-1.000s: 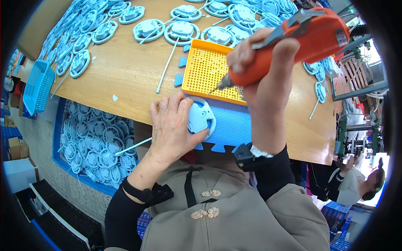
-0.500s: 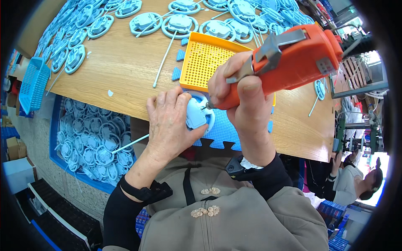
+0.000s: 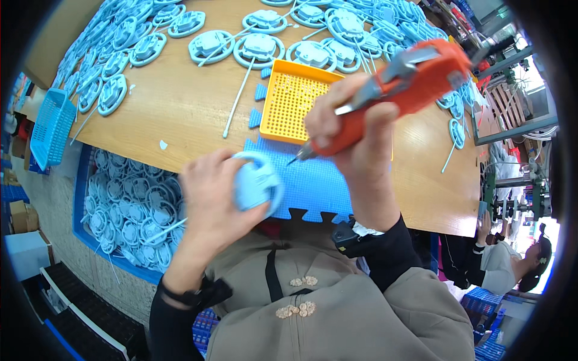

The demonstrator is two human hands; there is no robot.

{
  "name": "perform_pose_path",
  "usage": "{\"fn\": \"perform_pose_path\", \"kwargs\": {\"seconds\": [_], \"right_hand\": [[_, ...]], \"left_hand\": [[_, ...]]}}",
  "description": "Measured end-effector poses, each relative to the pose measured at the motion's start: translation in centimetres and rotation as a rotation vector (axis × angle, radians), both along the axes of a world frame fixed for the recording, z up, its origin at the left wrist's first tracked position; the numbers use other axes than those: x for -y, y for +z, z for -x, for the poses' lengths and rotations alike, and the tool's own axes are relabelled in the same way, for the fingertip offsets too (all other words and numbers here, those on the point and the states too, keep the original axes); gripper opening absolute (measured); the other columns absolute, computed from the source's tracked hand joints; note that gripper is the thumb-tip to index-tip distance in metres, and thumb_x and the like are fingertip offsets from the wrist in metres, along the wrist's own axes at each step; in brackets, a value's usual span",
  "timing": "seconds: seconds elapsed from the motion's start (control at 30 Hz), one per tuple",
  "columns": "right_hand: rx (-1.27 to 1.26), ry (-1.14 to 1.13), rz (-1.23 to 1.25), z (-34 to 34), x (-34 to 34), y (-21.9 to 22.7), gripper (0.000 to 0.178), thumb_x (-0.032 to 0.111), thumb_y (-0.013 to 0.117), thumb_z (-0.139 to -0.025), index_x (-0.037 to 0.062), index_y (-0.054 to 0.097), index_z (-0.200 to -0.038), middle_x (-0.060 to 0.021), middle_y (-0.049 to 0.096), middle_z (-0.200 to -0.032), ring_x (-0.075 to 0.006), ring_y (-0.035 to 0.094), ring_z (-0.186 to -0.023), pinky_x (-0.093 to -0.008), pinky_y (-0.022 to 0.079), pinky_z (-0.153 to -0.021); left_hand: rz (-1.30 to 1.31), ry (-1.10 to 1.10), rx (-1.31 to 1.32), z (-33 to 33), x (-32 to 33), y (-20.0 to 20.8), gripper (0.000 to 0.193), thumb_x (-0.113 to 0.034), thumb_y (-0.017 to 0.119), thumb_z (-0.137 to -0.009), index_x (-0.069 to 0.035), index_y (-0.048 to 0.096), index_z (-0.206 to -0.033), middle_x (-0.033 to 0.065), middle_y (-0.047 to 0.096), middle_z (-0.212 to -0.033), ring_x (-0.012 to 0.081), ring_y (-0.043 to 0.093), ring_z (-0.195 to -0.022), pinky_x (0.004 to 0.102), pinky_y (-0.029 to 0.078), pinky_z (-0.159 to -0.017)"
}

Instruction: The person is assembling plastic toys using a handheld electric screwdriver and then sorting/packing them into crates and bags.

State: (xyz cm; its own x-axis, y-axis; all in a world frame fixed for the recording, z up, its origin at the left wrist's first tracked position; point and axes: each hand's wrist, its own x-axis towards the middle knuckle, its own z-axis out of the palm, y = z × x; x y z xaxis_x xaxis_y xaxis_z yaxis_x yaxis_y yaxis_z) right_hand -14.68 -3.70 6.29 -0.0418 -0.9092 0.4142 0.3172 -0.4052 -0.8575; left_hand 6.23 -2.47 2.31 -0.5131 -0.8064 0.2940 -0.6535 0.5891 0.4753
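Observation:
My left hand (image 3: 211, 201) grips a round light blue plastic part (image 3: 257, 183) and holds it tilted just above the near edge of a blue foam mat (image 3: 316, 183). A thin white stem hangs from the part toward the lower left. My right hand (image 3: 355, 135) is shut on an orange electric screwdriver (image 3: 397, 90). Its metal tip points down and left, a short way to the right of the part and above the mat. Behind the mat lies an orange perforated tray (image 3: 292, 99).
Several more light blue round parts (image 3: 259, 51) with white stems cover the far side of the wooden table (image 3: 174, 102). A blue bin (image 3: 129, 210) full of such parts stands at my left, a blue basket (image 3: 51, 129) beyond it. Another person (image 3: 506, 265) sits at the right.
My left hand has lifted the blue part off the mat and turned it. My right hand has swung the screwdriver down, its tip now over the mat beside the part.

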Motion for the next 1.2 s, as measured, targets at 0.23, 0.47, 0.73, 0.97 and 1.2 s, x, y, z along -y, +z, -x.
{"fn": "perform_pose_path", "kwargs": {"seconds": [0.23,0.47,0.73,0.97,1.2], "right_hand": [[0.032,-0.310,0.088,3.9,5.7,-0.8,0.039,0.043,0.067,-0.083,0.0069,0.052,-0.087,-0.0055,0.053,-0.067,-0.0177,0.052,-0.060,-0.0302,0.043,-0.058],[0.024,-0.378,0.059,3.5,8.1,-1.5,0.044,0.047,0.071,-0.077,0.0079,0.053,-0.083,-0.0036,0.054,-0.066,-0.0160,0.054,-0.059,-0.0291,0.045,-0.056],[0.029,-0.370,0.036,3.3,9.3,-2.3,0.041,0.046,0.070,-0.079,0.0093,0.052,-0.078,-0.0028,0.053,-0.064,-0.0147,0.054,-0.056,-0.0263,0.044,-0.052],[0.018,-0.352,0.061,3.8,9.1,-2.4,0.038,0.041,0.070,-0.081,0.0085,0.052,-0.079,-0.0035,0.054,-0.064,-0.0145,0.054,-0.055,-0.0264,0.044,-0.049],[0.003,-0.369,0.168,3.2,7.3,0.4,0.037,0.040,0.068,-0.082,0.0066,0.053,-0.086,-0.0049,0.054,-0.067,-0.0168,0.055,-0.058,-0.0284,0.045,-0.051]], "left_hand": [[0.085,0.134,0.196,-6.9,2.6,2.0,0.054,-0.018,0.074,-0.064,-0.003,0.054,-0.112,0.0141,0.053,-0.112,0.0336,0.046,-0.107,0.0422,0.033,-0.093],[0.015,0.062,0.103,2.0,14.3,-1.9,0.029,-0.026,0.068,-0.078,-0.005,0.060,-0.096,0.0121,0.061,-0.098,0.0298,0.056,-0.096,0.0417,0.040,-0.085],[-0.051,0.199,0.221,5.0,19.1,-2.9,0.021,-0.026,0.064,-0.080,-0.005,0.061,-0.083,0.0112,0.063,-0.081,0.0295,0.060,-0.083,0.0404,0.041,-0.078],[0.017,-0.001,-0.323,-1.4,12.9,0.3,0.006,0.001,0.057,-0.079,-0.001,0.052,-0.078,0.0092,0.055,-0.074,0.0232,0.052,-0.073,0.0312,0.041,-0.068],[-0.031,-0.189,-0.340,-6.7,2.6,-0.5,0.017,-0.004,0.066,-0.066,-0.006,0.053,-0.078,0.0075,0.054,-0.079,0.0249,0.050,-0.076,0.0423,0.036,-0.084]]}}
